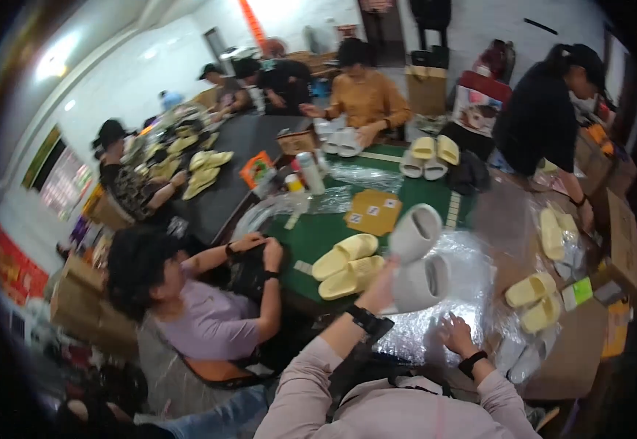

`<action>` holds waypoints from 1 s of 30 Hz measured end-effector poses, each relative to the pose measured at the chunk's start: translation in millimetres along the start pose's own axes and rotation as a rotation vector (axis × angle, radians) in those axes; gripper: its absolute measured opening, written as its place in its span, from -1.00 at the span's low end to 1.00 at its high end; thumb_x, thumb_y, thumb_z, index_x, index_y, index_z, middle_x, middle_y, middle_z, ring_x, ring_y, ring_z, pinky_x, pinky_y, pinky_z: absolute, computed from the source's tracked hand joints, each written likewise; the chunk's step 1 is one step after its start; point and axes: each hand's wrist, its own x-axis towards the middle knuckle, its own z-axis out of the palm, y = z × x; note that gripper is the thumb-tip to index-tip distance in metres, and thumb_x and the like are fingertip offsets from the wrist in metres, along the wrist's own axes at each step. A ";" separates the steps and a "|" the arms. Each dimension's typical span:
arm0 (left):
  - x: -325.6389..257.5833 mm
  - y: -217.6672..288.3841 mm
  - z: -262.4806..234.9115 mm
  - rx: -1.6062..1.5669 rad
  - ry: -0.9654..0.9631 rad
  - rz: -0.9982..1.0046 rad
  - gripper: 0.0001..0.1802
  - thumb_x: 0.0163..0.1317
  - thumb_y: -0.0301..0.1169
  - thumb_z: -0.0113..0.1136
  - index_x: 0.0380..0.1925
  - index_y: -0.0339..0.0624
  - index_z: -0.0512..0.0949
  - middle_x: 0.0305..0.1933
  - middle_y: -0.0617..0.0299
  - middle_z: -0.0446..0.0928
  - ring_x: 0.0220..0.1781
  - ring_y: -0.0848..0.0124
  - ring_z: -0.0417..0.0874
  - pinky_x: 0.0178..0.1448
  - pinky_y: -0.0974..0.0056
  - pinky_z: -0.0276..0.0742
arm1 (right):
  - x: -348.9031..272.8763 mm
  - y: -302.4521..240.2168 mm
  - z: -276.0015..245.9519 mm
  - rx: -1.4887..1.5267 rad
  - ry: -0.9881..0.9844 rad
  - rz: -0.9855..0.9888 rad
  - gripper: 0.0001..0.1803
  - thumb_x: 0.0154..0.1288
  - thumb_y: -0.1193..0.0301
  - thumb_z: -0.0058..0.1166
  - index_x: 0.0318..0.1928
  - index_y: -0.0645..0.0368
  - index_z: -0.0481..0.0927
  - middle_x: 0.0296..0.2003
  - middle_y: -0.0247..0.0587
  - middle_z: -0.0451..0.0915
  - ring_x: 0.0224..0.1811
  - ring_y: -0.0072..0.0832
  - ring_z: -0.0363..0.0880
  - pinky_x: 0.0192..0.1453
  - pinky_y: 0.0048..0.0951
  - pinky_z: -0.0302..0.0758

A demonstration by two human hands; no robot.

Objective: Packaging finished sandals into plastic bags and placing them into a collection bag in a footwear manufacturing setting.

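My left hand (pixel 380 290) is closed around a pair of light grey slide slippers (pixel 417 287), held up above the table with one slipper above the other. Beneath them lies a sheet or stack of shiny clear plastic (pixel 472 267). Low over the near part of this plastic is my right hand (pixel 456 334), fingers apart and nothing in it; whether it touches the plastic I cannot tell. Left of the grey pair, two pale yellow slippers (pixel 346 265) rest side by side on the green table top (pixel 293 245).
Brown cardboard pieces (pixel 372 212) and bottles (pixel 310 174) stand or lie farther back. More yellow slippers (pixel 534 300) and grey slippers (pixel 527 355) are at the right, by an open carton (pixel 615 241). A person in lilac (pixel 212 314) sits close on the left; several others work around the tables.
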 end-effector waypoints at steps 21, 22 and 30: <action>-5.4 -183.2 8.0 0.500 0.182 0.513 -0.67 0.35 -0.18 -0.12 0.00 -0.10 0.24 0.09 0.10 0.31 0.05 0.23 0.42 0.14 0.02 0.35 | 6.3 62.6 -2.5 1.043 -0.028 0.064 -0.63 0.33 0.39 -0.24 0.08 0.28 0.39 0.01 -0.14 0.49 0.05 -0.29 0.42 0.08 -0.31 0.38; 45.2 -215.4 -65.7 -0.023 0.353 0.401 -0.66 0.35 -0.20 -0.16 0.02 -0.13 0.24 0.13 0.10 0.31 0.11 0.25 0.39 0.16 0.10 0.36 | 7.5 18.8 -22.8 1.375 -0.090 0.276 -0.54 0.38 0.19 -0.28 0.12 0.24 0.33 0.00 -0.19 0.45 -0.03 -0.33 0.42 0.01 -0.33 0.40; 19.2 -174.7 0.7 0.535 0.262 -0.349 -0.37 0.25 -0.12 -0.05 0.30 0.17 0.03 -0.04 0.16 0.42 -0.07 0.33 0.45 -0.03 0.24 0.36 | -13.9 51.8 -0.1 1.470 0.025 0.516 -0.26 0.23 0.28 0.01 0.33 0.09 -0.05 0.14 -0.06 0.28 0.04 -0.24 0.37 0.11 -0.21 0.36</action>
